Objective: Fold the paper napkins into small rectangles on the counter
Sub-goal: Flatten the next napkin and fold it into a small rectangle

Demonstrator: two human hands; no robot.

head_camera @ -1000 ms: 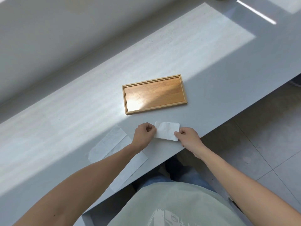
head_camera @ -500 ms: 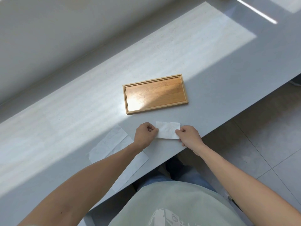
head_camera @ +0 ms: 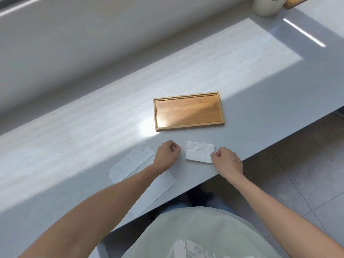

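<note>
Head view. A folded napkin (head_camera: 200, 152), a small white rectangle, lies flat on the grey worktop (head_camera: 74, 146) near its front edge, between the two hands. The left hand (head_camera: 166, 155) sits just left of the napkin with a narrow strip of bare worktop between them; its fingers (head_camera: 176, 147) are curled into a loose fist and hold nothing. The right hand (head_camera: 227, 162) is at the napkin's right end, its curled fingers (head_camera: 216, 154) at the near right corner; whether they pinch the paper or merely touch it cannot be told.

Two flat napkins (head_camera: 134, 161) lie farther left on the worktop, overlapping each other, the nearer one reaching the front edge; the left forearm crosses above them. A shallow wooden tray (head_camera: 221, 108) stands behind the folded napkin, apart from it, its left part in a patch of sunlight. At the far right corner of the worktop stands a pale jar (head_camera: 266, 6), cut off by the frame edge, with a wooden object beside it, also cut off. Below the worktop edge, tiled floor (head_camera: 297, 174) and the person's light green shirt (head_camera: 195, 233) fill the foreground.
</note>
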